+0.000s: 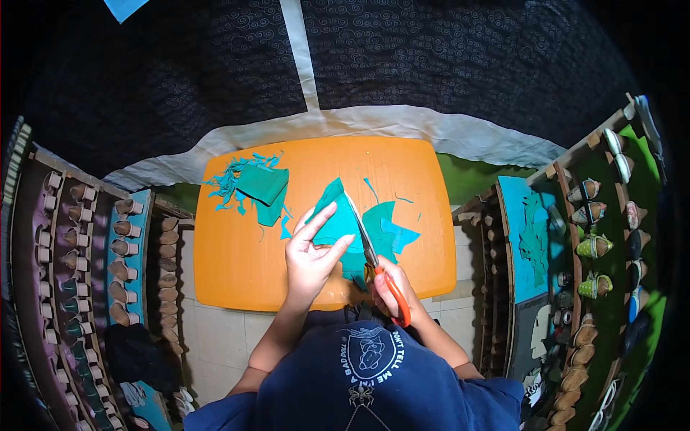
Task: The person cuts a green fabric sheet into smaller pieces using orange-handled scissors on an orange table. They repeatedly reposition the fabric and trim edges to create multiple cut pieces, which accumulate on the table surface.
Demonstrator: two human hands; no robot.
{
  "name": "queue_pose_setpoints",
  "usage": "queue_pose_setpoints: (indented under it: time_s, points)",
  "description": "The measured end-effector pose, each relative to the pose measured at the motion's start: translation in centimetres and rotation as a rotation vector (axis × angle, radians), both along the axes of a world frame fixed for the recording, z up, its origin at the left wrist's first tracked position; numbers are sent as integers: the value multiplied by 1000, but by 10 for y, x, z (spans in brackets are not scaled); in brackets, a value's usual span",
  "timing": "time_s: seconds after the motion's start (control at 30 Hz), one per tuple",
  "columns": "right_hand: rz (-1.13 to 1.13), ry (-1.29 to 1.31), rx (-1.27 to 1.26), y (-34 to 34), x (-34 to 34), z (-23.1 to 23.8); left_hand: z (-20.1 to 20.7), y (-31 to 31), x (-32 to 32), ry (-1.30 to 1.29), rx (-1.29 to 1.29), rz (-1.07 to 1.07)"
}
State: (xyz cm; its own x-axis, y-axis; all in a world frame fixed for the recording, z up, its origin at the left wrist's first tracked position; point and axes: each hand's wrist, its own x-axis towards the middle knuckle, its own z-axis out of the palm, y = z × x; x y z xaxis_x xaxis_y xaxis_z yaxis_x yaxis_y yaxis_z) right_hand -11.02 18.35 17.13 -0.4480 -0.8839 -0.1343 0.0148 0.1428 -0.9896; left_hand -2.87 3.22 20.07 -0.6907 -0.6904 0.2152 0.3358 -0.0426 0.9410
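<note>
A piece of green fabric (pixel 332 218) is pinched between the thumb and fingers of my left hand (pixel 309 251), held above the table. My right hand (pixel 392 284) grips orange-handled scissors (pixel 367 244), whose blades point away from me along the right edge of that piece. Whether the blades are fully closed is hard to make out. Below and to the right of the scissors lie more green and teal fabric pieces (pixel 395 233), overlapping one another. Farther left, a folded green piece (pixel 263 185) rests beside a heap of thin teal scraps (pixel 228 179).
The orange table (pixel 323 152) has rounded corners. Racks of wooden shoe forms (pixel 123 269) stand on the left; shelves with shoes and forms (pixel 595 246) stand on the right. A blue panel (pixel 512 208) at right bears green pieces (pixel 533 233). A dark patterned cloth (pixel 431 57) hangs beyond the table.
</note>
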Motion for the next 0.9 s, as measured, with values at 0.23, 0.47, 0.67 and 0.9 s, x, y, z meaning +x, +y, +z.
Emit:
queue_pose_setpoints:
  time_s: [0.23, 0.47, 0.67, 0.9]
  points:
    - [86, -75, -17, -15, -6, -4, -1, -7, 11, -4, 77, 82]
    - [277, -23, -38, -34, -9, -12, -2, -25, 35, -37, 45, 228]
    - [353, 8, 18, -33, 1, -5, 0, -19, 42, -16, 60, 236]
    - [332, 39, 25, -33, 7, 8, -13, -10, 41, -87, -27, 212]
